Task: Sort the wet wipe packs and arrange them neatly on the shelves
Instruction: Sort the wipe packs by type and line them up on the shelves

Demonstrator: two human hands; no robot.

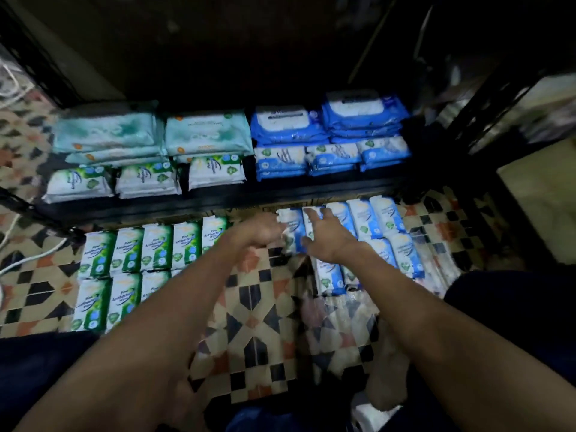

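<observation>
Both my hands meet on a small stack of blue wet wipe packs [294, 232] at the middle of the floor, just below the shelf's front edge. My left hand [260, 232] presses its left side. My right hand [327, 235] grips its right side, fingers spread over the top. Several more blue packs [374, 226] lie in rows to the right. Green packs [140, 254] lie in rows on the floor at left. On the black shelf [218, 198], green packs [146, 179] and teal packs [109, 132] fill the left half; blue packs [330, 157] fill the right half.
The floor is patterned tile [249, 322]. A white cable [28, 260] runs along the floor at far left. A crumpled clear plastic wrap [352, 332] lies on the tiles by my right forearm. A black shelf post [486, 120] stands at right.
</observation>
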